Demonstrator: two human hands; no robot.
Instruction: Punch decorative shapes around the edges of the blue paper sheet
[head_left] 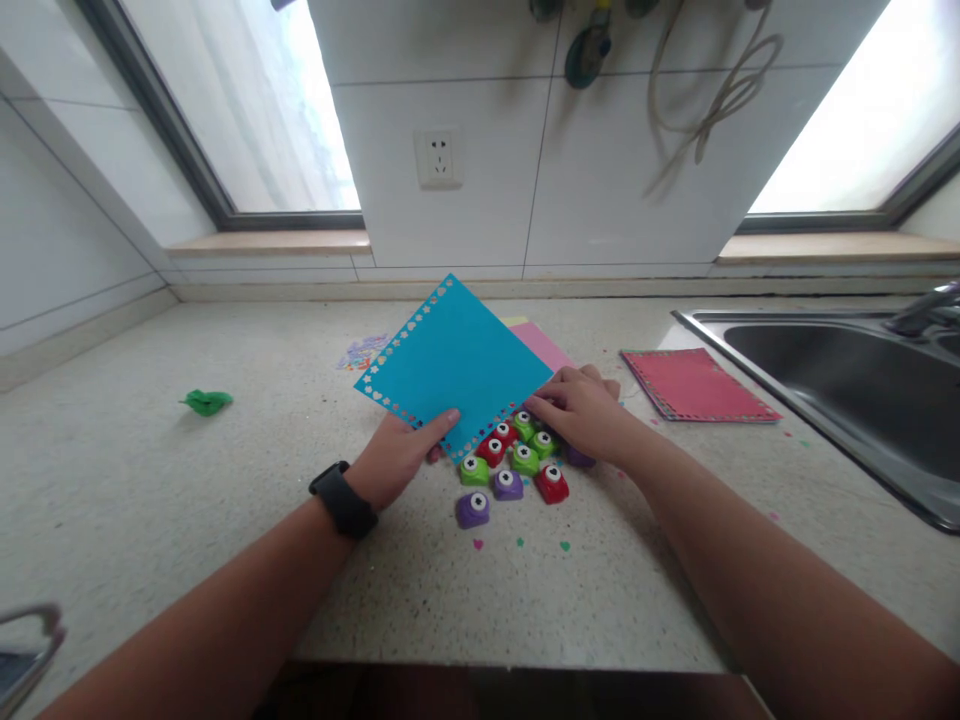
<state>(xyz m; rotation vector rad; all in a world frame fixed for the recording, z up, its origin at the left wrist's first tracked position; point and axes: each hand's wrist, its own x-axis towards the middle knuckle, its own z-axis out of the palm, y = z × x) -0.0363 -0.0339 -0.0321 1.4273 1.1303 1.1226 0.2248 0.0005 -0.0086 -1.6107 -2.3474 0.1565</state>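
A blue sheet [457, 360] is held up over the middle of the bench [150, 500], small shapes punched along three of its edges. The left hand [397, 455] has its grip pinched on it at about 7 o'clock, thumb on top. The right hand [589, 410] is at its 3 o'clock corner; I can't tell whether that grip is closed on anything. Colourful punches [525, 460] cluster towards 5, a red sheet [701, 385] lies at 3, a green scrap [206, 402] at 9.
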